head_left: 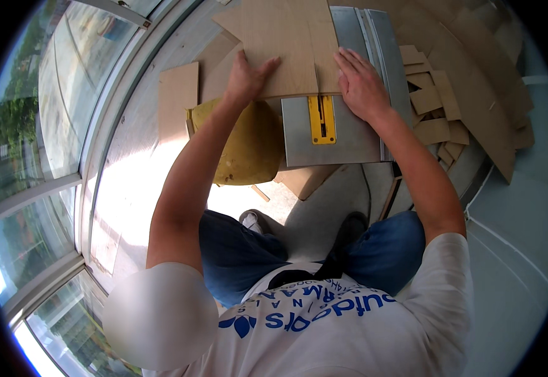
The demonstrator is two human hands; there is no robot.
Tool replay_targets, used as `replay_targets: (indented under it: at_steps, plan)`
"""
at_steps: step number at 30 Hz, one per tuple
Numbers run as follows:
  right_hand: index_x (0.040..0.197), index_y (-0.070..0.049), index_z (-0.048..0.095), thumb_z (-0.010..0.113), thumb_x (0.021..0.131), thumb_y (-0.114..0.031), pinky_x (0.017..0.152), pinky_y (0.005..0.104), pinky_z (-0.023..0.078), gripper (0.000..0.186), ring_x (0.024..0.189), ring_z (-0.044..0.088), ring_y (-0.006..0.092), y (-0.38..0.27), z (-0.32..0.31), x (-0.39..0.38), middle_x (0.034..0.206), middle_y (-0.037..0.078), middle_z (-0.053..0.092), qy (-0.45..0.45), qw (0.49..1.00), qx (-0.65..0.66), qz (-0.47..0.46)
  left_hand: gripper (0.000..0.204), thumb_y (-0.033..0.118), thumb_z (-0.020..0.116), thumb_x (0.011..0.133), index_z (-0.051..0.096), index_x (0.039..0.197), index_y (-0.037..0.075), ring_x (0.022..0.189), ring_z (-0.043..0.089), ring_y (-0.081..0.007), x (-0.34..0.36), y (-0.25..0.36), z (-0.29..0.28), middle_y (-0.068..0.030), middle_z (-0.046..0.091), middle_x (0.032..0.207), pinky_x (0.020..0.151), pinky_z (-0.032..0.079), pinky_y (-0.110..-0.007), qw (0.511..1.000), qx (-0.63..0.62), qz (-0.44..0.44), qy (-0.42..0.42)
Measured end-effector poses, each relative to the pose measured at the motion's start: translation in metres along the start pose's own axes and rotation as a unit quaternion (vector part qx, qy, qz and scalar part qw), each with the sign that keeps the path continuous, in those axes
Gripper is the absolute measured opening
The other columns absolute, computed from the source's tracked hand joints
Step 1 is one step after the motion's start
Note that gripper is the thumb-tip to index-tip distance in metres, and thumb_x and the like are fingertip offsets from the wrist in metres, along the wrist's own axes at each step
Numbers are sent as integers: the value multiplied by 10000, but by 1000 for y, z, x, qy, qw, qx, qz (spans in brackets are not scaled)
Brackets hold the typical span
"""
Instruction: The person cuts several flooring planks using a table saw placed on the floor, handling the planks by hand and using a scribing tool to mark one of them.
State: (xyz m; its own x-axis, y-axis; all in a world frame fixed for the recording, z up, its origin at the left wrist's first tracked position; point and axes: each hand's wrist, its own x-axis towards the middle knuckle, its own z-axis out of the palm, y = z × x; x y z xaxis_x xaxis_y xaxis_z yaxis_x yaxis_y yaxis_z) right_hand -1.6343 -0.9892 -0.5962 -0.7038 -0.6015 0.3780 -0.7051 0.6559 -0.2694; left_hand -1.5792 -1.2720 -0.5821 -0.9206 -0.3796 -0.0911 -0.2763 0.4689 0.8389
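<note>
- Table saw [343,135], centre: grey metal top with a yellow throat plate [321,119].
- Plywood panel [286,44] at 12 o'clock lies flat on it; likely thin, stiff, light and smooth, best pressed near its near edge.
- Offcuts [434,103] at 2 o'clock.
- Left hand [247,76] and right hand [360,83], apart, lie spread on the panel.

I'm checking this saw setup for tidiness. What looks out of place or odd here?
Both hands, left hand and right hand, press a plywood sheet flat on the saw table. Right of it, offcuts lie in a loose, crooked heap. A yellow bag sags under the table's left edge.
</note>
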Motion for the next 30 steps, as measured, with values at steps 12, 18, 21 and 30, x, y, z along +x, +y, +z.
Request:
replay_targets:
  at_steps: [12,18,21,30]
  plan:
    - [1409,11,568,511,990,-117,1185,425,393,442,1408,485,348,-2,-4,-3,1485,192,551,-11,1000,7,2,881,509,843,829,492,1357,-103,1000,721,-317,-7,13,-3,-274,681,1193,843,589,-412,999,-6,-43,-22]
    - [1384,24,585,523,984,-143,1183,420,395,438,1392,497,349,-2,-5,-2,1461,199,571,0,1000,12,-3,780,408,866,835,505,1287,-115,1052,705,-318,-6,17,-6,-272,682,1188,898,581,-407,998,-4,-51,-27]
    - [1375,25,591,527,981,-140,1179,422,399,432,1385,502,354,-2,-3,-2,1453,200,577,-1,1000,12,-5,775,411,866,836,505,1280,-112,1043,704,-314,-8,22,-5,-265,684,1181,896,578,-405,998,19,-57,-20]
    - [1373,22,593,532,985,-139,1176,423,403,425,1381,507,353,-2,-3,-3,1454,199,576,1,1000,9,-8,820,444,870,821,495,1288,-115,1026,708,-310,-5,11,-4,-266,684,1175,898,576,-401,998,-20,-47,-32]
